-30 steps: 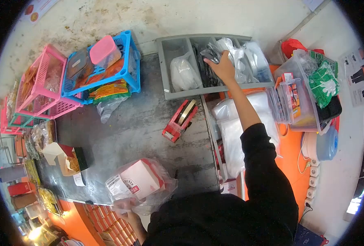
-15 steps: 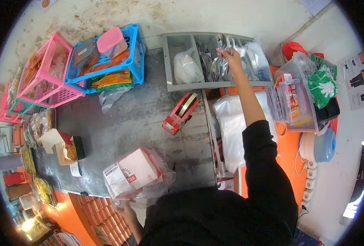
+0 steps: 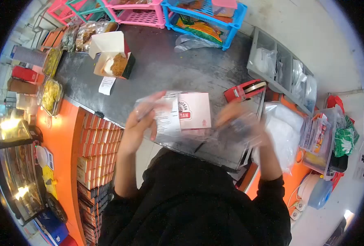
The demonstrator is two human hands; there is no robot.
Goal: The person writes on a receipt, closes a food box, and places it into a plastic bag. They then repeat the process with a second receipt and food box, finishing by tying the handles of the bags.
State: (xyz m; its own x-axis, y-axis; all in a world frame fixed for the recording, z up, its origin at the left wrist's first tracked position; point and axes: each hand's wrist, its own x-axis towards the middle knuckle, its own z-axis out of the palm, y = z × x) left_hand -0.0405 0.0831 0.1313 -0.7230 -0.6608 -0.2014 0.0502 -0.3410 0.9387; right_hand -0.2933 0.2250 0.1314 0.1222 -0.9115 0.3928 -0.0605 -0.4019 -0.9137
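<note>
A white and red takeaway box (image 3: 196, 110) with a printed logo sits inside a clear plastic bag (image 3: 143, 107) near the counter's front edge. A printed receipt (image 3: 168, 117) lies against the box's left side. My left hand (image 3: 140, 122) is at the bag's left edge, its fingers closed on the plastic and slightly blurred. To the right of the box, my right hand (image 3: 259, 133) is smeared by motion. A dark, clear-wrapped packet (image 3: 237, 129) shows in it; its contents cannot be made out.
A red tape dispenser (image 3: 245, 91) sits beyond my right hand. Farther back stand a grey divided tray (image 3: 286, 61) and a blue rack (image 3: 231, 30). At left is an open food box (image 3: 126, 67) with a paper slip (image 3: 106, 85). Plastic bags (image 3: 278, 131) lie at right.
My right hand has left the grey tray and come down beside the bagged box with a packet. My left hand has risen to the bag's edge. The view has turned left.
</note>
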